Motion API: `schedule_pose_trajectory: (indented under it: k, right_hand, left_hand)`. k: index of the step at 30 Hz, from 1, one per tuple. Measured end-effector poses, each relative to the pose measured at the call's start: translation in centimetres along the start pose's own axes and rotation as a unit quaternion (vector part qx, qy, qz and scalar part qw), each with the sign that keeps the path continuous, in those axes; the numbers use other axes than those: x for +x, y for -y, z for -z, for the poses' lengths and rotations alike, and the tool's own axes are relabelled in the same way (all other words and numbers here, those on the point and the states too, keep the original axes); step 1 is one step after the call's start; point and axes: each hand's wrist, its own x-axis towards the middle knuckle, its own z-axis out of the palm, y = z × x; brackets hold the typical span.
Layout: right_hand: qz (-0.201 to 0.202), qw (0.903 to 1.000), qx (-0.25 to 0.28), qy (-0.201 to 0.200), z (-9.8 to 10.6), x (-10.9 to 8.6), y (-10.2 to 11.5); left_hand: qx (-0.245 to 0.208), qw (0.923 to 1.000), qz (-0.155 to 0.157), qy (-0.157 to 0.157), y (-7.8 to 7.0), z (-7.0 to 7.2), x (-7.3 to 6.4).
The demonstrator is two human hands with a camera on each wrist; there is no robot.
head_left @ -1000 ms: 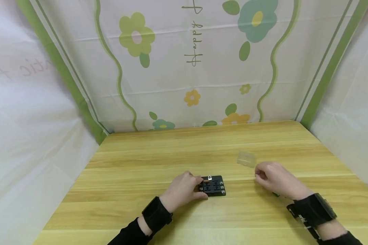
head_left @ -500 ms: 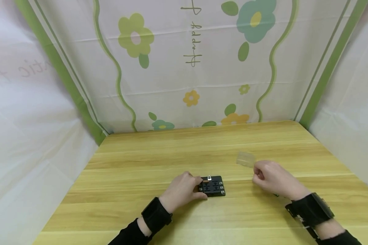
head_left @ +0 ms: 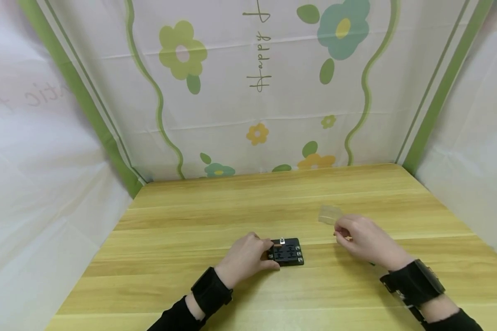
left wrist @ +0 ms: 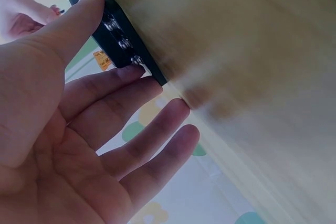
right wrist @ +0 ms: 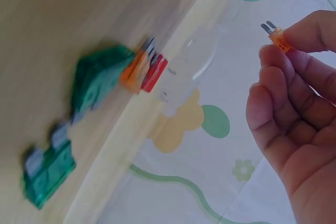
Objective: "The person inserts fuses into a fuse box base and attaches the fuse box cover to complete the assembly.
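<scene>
A black fuse box with metal screw terminals lies on the table. My left hand grips its left end, thumb on the near side and fingertips at the far side. An orange blade fuse sticks up from the box beside those fingers. To the right, above the table, my right hand pinches another orange blade fuse between thumb and index finger, its two metal prongs pointing outward. The other fingers of that hand are curled in.
Loose blade fuses lie on the table by my right hand: a green fuse, a second green fuse, an orange fuse and a red fuse. Behind them is a clear plastic cover. Printed cloth walls the table's far edge.
My right hand has shifted a little left, towards the fuse box, and turned so a bit of the orange fuse shows at its fingertips. My left hand and the box stay put.
</scene>
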Motion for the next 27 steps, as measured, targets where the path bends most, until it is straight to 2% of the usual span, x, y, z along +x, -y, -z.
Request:
schedule_pose_trajectory:
  k: [11,22,27]
  right_hand:
    - [-0.019,0.9996,-0.014,0.014,-0.5,0.8,0.9]
    - [-0.02,0.999,-0.009,0.039,-0.9,1.8,2.1]
    - [-0.007,0.9994,-0.01,0.032,-1.5,2.3,2.6]
  left_hand:
    - [-0.005,1.0,0.001,0.0,0.0,0.0,0.0]
    - [0.001,1.0,0.003,-0.003,0.0,0.0,0.0]
    - [-0.001,1.0,0.001,-0.005,0.0,-0.2,0.1]
